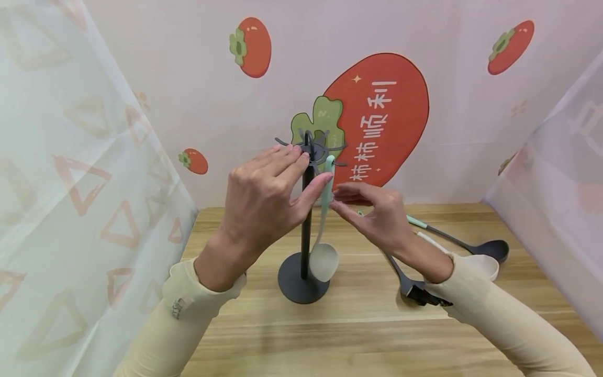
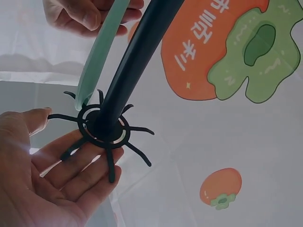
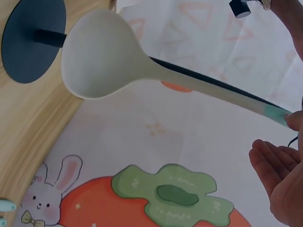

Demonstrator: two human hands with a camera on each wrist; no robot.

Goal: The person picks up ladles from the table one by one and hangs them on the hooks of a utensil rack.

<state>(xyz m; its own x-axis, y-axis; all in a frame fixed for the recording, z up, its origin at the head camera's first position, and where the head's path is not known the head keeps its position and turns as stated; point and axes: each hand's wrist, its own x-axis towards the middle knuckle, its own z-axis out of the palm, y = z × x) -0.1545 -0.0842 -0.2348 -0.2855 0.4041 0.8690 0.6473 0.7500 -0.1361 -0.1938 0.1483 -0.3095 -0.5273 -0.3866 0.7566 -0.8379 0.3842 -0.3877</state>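
Observation:
A black utensil stand with a ring of curved hooks on top stands on the wooden table. Along its right side hangs a pale ladle, bowl down, the top of its mint-green handle at one of the hooks. My left hand rests on the hook ring, its fingers stretched along the ring and its thumb at a hook's tip. My right hand pinches the ladle's handle below the hooks, its other fingers loose beside it.
Right of the stand, a black ladle with a mint handle lies near a white-headed utensil, which the right sleeve partly covers. A dark utensil lies closer in. Printed cloth walls enclose the table at the back and sides.

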